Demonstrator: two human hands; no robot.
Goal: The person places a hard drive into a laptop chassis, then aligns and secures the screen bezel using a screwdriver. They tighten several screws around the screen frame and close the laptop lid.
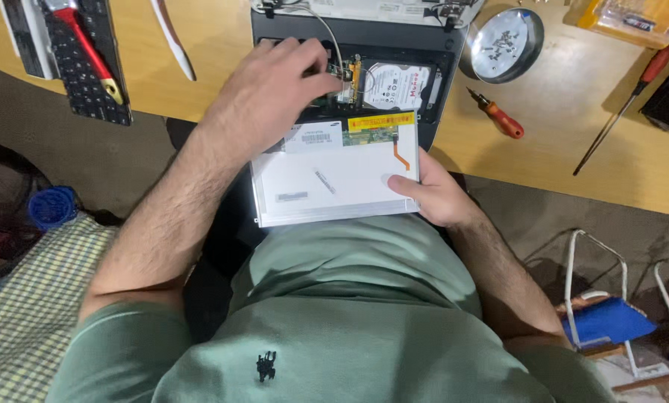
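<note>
Gripping one white display panel [334,175] at 3 o'clock, right hand [433,190] pinches closed; left hand [274,82], fingers curled, touches one opened laptop [364,45]; two screwdrivers [498,116] lie at 2 o'clock.

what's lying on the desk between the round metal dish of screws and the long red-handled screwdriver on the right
In the head view, a short orange-handled screwdriver lies on the wooden desk between the metal dish and the long screwdriver; otherwise bare wood.

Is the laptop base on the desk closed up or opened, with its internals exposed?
Opened. The laptop base shows its hard drive and a small circuit board uncovered, where the left hand reaches in.
</note>
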